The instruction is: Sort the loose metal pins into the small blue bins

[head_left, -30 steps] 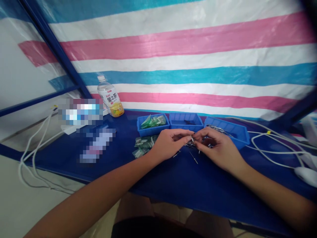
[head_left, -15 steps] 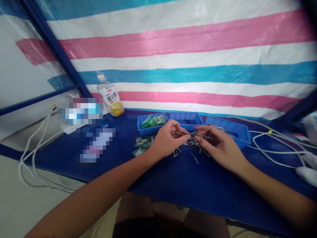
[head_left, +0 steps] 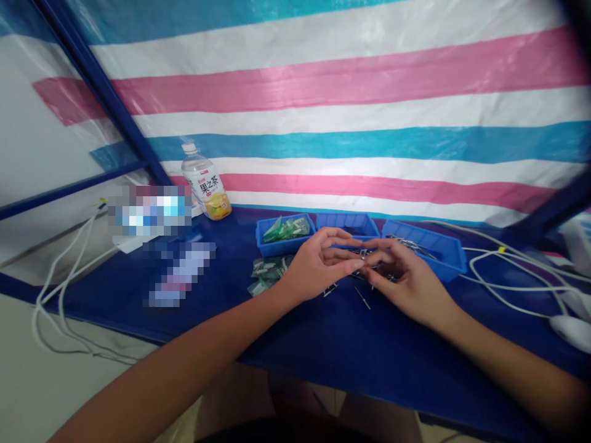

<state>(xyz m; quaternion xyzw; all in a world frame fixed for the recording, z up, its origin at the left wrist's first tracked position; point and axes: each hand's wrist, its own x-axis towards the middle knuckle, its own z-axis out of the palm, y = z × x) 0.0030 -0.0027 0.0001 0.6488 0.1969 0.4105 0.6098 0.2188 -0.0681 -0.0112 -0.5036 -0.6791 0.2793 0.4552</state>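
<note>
In the head view my left hand and my right hand meet fingertip to fingertip over a loose pile of blind rivets, thin metal pins with thicker ends. Small silver rivet ends show between the two sets of fingers, which are closed in a pinch; how many are held is hidden. Part of the pile lies behind and under my hands. One single rivet lies apart on the blue table, nearer to me.
Three blue bins stand behind my hands: the left bin holds green-tinted bags, the middle bin dark pieces, the right bin rivets. More small bags lie left. A drink bottle, white cables and a white mouse are farther out.
My hands have come closer together, the left shifting slightly right, so their fingertips now meet over the pile. The whole view has tipped slightly.
</note>
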